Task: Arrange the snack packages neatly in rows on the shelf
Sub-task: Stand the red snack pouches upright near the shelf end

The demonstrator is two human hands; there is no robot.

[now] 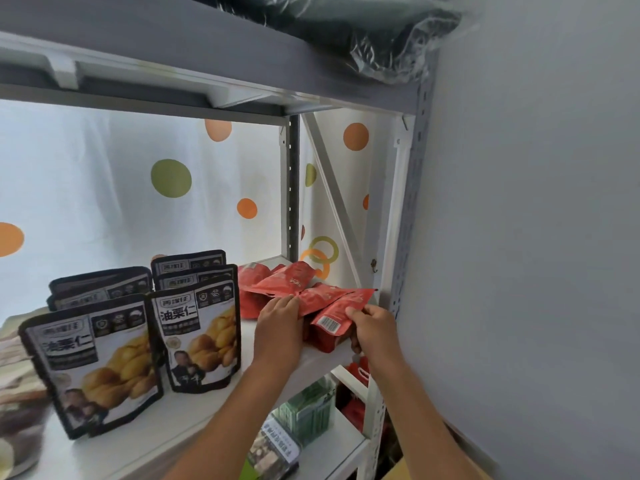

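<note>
My right hand (372, 327) pinches a red packet (334, 315) by its edge, my left hand (278, 318) steadies another; they look light, floppy, slippery, best gripped at the seams

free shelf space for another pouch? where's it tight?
Bare shelf along the front edge, before the black pouches, and between them and the left hand. Crowded: right end, red packets piled under both hands, right hand included.

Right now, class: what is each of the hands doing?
Left hand: fingertips pinch a red packet.
Right hand: grips the barcode red packet.
</note>
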